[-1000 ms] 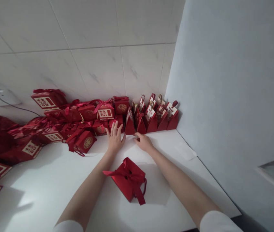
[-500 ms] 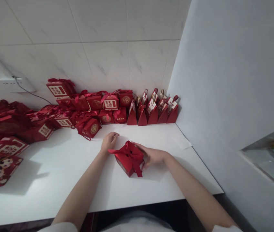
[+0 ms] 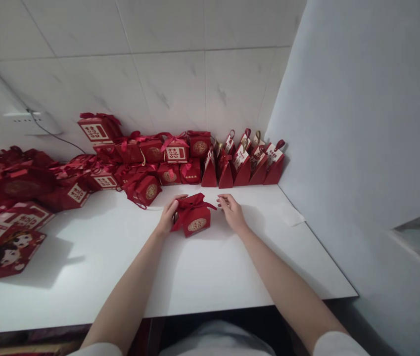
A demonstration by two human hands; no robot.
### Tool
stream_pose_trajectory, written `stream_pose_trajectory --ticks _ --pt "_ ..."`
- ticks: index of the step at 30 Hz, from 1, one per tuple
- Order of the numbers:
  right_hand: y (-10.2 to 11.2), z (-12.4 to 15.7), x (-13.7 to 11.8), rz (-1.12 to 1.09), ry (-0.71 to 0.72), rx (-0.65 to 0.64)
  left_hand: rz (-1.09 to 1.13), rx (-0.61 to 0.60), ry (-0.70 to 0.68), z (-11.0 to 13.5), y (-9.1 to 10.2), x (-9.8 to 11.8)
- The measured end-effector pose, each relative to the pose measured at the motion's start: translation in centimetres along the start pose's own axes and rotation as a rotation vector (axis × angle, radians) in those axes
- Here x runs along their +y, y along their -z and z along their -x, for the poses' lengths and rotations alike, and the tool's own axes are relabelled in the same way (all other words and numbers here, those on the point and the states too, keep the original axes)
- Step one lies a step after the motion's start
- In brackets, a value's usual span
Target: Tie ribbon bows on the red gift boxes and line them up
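A red gift box [image 3: 197, 220] with a gold round emblem and a ribbon bow on top stands on the white table, a little in front of the stacked boxes. My left hand [image 3: 168, 216] grips its left side, fingers curving around the back corner. Just to the right of the box, my right hand [image 3: 233, 212] has its fingers loosely bent and apart, close to a loose ribbon end. Nothing shows between those fingers.
Red boxes [image 3: 154, 149] are stacked along the tiled wall. Several triangular boxes [image 3: 241, 168] with looped ribbons stand right of them. Larger red boxes [image 3: 13, 252] fill the left side. A pale wall [image 3: 343, 148] bounds the table [image 3: 210, 282] at right.
The gift box has turned so its gold emblem faces me and sits farther back. My left hand has taken hold of it; my right hand has let go and moved away from its side.
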State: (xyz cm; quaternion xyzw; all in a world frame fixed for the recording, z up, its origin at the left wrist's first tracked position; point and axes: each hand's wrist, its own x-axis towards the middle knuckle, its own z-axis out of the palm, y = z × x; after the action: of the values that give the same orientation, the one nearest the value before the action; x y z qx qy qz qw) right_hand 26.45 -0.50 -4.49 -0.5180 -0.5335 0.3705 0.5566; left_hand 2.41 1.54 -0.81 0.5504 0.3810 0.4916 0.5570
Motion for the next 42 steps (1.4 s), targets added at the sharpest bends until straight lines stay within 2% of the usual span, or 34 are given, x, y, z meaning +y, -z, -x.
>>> stream_pose_trajectory --ticks 5,9,11,14,20,24,30,33,36,38,42 --pt "0.8 1.6 -2.2 0.048 0.137 -0.009 -0.132 -0.065 -0.041 0.5 -0.6 1.2" --pt "0.6 2.0 -3.4 0.063 0.216 -0.061 -0.278 -0.097 -0.137 0.5 -0.6 1.7" --pt "0.4 2.3 -3.8 0.058 0.231 -0.106 -0.276 -0.107 -0.163 0.6 -0.7 1.8" --pt "0.2 2.7 -4.0 0.051 0.24 -0.135 -0.178 -0.099 -0.119 0.7 -1.0 1.8" --pt "0.3 2.8 -4.3 0.158 0.338 -0.035 -0.096 -0.055 -0.014 0.6 -1.4 1.8" --pt "0.6 2.7 -4.8 0.236 0.433 -0.042 -0.144 -0.064 -0.008 0.5 -1.1 2.2" --pt "0.8 2.7 -5.3 0.307 0.476 -0.01 -0.178 -0.015 0.038 0.7 -0.1 2.6" --pt "0.9 2.5 -5.4 0.421 0.537 0.074 -0.181 0.005 0.059 0.8 0.1 2.6" --pt "0.6 3.0 -5.9 0.572 0.67 0.173 -0.187 0.025 0.078 0.8 0.0 2.6" --pt "-0.1 3.9 -6.7 0.603 0.765 0.111 -0.189 0.028 0.089 0.8 -0.1 2.5" --pt "-2.9 6.5 -8.2 0.674 0.931 -0.164 -0.192 0.02 0.085 0.8 -0.4 2.6"
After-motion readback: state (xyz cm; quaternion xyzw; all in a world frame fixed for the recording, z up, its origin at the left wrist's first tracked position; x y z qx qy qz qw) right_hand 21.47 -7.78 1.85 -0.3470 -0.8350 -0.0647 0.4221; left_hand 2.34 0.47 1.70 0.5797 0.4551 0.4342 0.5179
